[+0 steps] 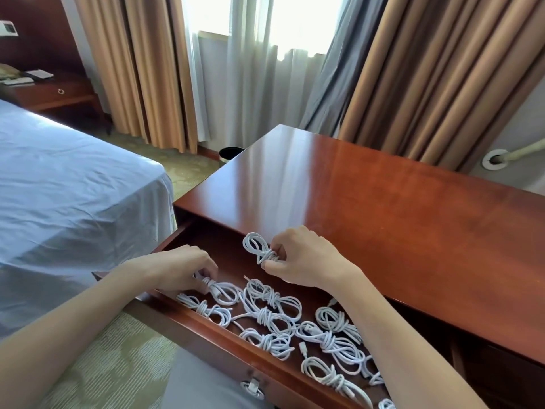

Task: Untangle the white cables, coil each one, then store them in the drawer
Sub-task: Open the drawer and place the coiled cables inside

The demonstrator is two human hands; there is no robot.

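Note:
The wooden drawer (pixel 206 335) stands pulled open under the desk, and several coiled white cables (pixel 271 317) lie in it. My right hand (pixel 300 258) holds one coiled white cable (pixel 256 246) above the drawer's back part, fingers curled round its wrapped middle. Lower in the drawer's left end, my left hand (pixel 182 267) pinches the wrapped end of another coiled cable (pixel 224 292) that rests on the drawer floor.
The glossy red-brown desk top (pixel 368 202) stretches behind the drawer. A bed with a white sheet (pixel 65 187) is close on the left. A metal handle (pixel 253 386) sits on the drawer front. Curtains and a small black bin (pixel 231 153) are behind.

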